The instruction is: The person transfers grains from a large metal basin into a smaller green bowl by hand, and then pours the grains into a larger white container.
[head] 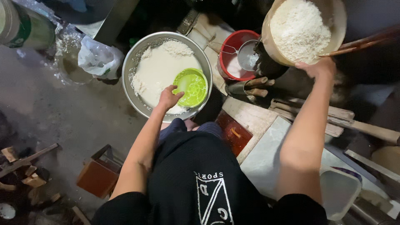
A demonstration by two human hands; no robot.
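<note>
A large metal basin [137, 54] sits on the floor, filled with milky white liquid and soaked rice. My left hand [168, 98] grips the rim of a lime-green plastic bowl [192, 86] that floats tilted in that liquid. My right hand [320, 66] holds the lower rim of a tan round container [337, 21] heaped with white rice, together with thin wooden sticks [362, 43] that point to the right. That container rests over a dark pot [271, 62].
A red bucket [227, 52] with a small metal strainer stands between basin and pot. A white plastic bag [98, 58] lies left of the basin. A grey slab [266, 158], wooden planks and a clear tub [337, 191] are at right. A small wooden stool [100, 175] and firewood scraps are at lower left.
</note>
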